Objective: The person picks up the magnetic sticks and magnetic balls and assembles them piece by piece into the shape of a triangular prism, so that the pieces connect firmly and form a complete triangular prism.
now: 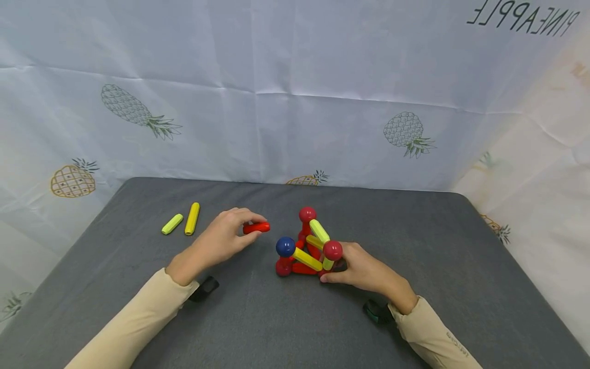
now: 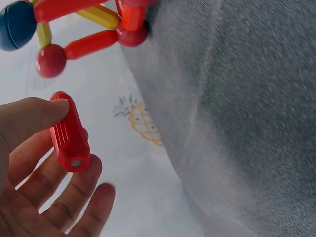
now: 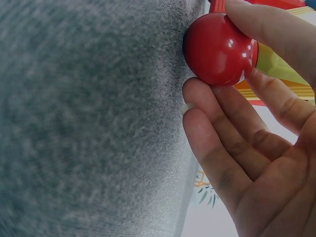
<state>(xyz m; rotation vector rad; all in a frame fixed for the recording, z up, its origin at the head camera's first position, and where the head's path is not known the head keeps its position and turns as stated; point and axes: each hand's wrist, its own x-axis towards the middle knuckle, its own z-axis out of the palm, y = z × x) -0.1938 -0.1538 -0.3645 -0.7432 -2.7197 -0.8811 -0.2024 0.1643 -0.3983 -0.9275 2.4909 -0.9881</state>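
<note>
My left hand (image 1: 222, 237) pinches a red magnetic rod (image 2: 70, 136) between thumb and fingers, above the table and to the left of a ball-and-rod structure. A magnet tip shows at the rod's end. Red, yellow and light green rods join red balls and one blue ball (image 1: 286, 247) into that structure, which stands on the table. At its lower right corner, my right hand (image 1: 366, 270) holds a red ball (image 3: 219, 49) between thumb and fingers. Above this corner, a light green rod (image 1: 319, 231) slopes to an upper red ball (image 1: 333, 250).
To the left of my left hand lie a short light green rod (image 1: 172, 224) and a longer yellow rod (image 1: 192, 219). The dark grey cloth-covered table (image 1: 276, 328) ends at a pale curtain (image 1: 276, 138) printed with pineapples.
</note>
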